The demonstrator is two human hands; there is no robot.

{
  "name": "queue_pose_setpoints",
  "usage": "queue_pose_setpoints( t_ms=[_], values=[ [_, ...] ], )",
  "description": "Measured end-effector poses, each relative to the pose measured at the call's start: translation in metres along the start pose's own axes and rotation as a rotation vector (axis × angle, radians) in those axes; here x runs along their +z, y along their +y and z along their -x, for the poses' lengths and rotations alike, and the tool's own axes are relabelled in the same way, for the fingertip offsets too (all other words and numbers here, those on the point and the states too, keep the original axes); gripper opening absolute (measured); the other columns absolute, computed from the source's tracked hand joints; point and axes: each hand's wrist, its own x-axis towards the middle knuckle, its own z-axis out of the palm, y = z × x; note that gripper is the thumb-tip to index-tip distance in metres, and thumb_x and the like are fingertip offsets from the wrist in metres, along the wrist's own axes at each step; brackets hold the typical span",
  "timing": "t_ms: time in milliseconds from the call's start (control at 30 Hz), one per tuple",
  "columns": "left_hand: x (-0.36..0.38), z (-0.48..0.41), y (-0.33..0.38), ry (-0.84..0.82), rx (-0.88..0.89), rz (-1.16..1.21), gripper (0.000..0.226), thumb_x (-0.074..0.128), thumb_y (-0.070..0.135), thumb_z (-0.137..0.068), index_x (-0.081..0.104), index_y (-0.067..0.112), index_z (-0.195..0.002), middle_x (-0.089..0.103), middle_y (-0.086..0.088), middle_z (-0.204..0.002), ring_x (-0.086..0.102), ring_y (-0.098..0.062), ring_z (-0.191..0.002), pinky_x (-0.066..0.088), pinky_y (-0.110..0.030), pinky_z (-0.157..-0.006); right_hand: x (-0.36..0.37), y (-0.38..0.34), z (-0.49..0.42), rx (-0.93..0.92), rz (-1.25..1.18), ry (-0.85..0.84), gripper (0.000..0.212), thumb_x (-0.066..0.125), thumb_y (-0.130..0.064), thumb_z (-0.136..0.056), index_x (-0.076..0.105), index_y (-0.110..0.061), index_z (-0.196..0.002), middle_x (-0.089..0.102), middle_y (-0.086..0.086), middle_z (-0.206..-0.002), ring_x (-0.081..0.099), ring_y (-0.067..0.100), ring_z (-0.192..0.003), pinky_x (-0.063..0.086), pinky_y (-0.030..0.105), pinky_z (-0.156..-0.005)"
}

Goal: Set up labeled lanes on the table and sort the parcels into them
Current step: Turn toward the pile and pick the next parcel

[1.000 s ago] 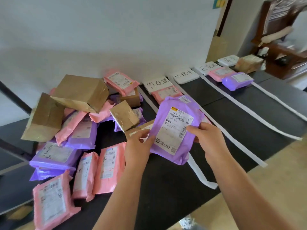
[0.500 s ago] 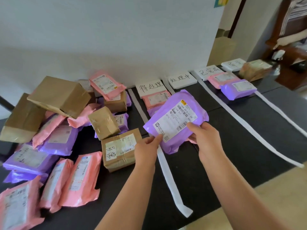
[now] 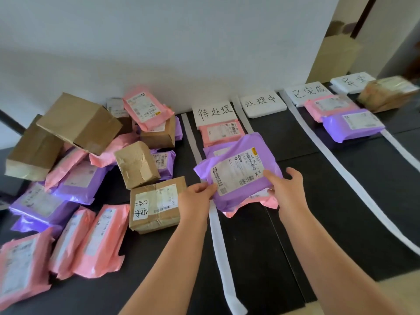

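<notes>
**A:** Where's the held parcel [image 3: 236, 171]?

**B:** Over the first lane, near its label [image 3: 214, 113]. The left grip [image 3: 196, 197] pinches its near corner and the right grip [image 3: 287, 189] clasps its right edge.

**A:** And beneath it?

**B:** Three more: a far pink bag [image 3: 221, 131], a purple bag [image 3: 212, 151] and a near pink bag [image 3: 256, 201].

**A:** Other lanes?

**B:** There are four labels in all. The third lane has two bags, pink [image 3: 329, 106] and purple [image 3: 353, 123]; the fourth has one box [image 3: 386, 94].

**A:** Left side?

**B:** A pile [image 3: 79, 155], too overlapped to count. The worktop [image 3: 341, 212] is black, with a white wall [image 3: 181, 42] behind.
</notes>
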Motion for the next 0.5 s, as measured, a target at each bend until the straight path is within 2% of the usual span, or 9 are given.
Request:
queue_pose_setpoints(
  t_ms=[33,133,200,367,500],
  values=[
    [0.0,-0.006,0.001,-0.005,-0.002,-0.015,0.022,0.075,0.023,-0.086,0.071,0.015,-0.106,0.07,0.001,-0.102,0.067,-0.016,-0.098,0.057,-0.029,-0.081,-0.001,-0.001,-0.006,-0.033,0.045,-0.011,0.068,0.074,-0.023,-0.088,0.038,-0.021,-0.146,0.055,-0.001,-0.119,0.06,0.017,-0.103,0.054,0.04,-0.089],
    [0.003,-0.026,0.007,-0.018,0.019,-0.072,0.027,0.074,0.024,-0.086,0.071,0.014,-0.111,0.07,0.0,-0.107,0.067,-0.016,-0.099,0.058,-0.027,-0.079,0.0,-0.008,-0.021,-0.152,0.262,-0.077,0.044,0.069,-0.024,-0.092,0.053,-0.018,-0.132,0.06,-0.001,-0.114,0.059,0.015,-0.099,0.05,0.03,-0.076],
    [0.006,-0.041,0.015,-0.028,0.032,-0.076,0.027,0.073,0.024,-0.088,0.07,0.014,-0.113,0.07,0.001,-0.106,0.067,-0.016,-0.099,0.056,-0.025,-0.075,0.004,-0.013,-0.034,-0.177,0.328,-0.069,0.033,0.067,-0.022,-0.093,0.057,-0.017,-0.125,0.062,0.0,-0.108,0.06,0.015,-0.096,0.049,0.029,-0.076],
    [0.021,-0.092,0.039,-0.001,0.085,-0.095,0.022,0.07,0.02,-0.091,0.071,0.012,-0.111,0.07,0.001,-0.102,0.067,-0.02,-0.096,0.057,-0.037,-0.088,0.034,-0.027,-0.08,-0.233,0.453,-0.075,0.027,0.063,-0.025,-0.096,0.058,-0.016,-0.121,0.061,-0.003,-0.102,0.057,0.006,-0.08,0.042,0.021,-0.062],
    [0.037,-0.144,0.062,0.079,0.173,-0.173,0.023,0.069,0.021,-0.091,0.065,0.013,-0.112,0.062,0.004,-0.097,0.06,-0.015,-0.087,0.05,-0.031,-0.078,0.069,-0.038,-0.123,-0.289,0.495,-0.081,0.023,0.062,-0.022,-0.096,0.057,-0.018,-0.118,0.062,-0.003,-0.104,0.058,0.011,-0.085,0.043,0.025,-0.066]
  ],
)
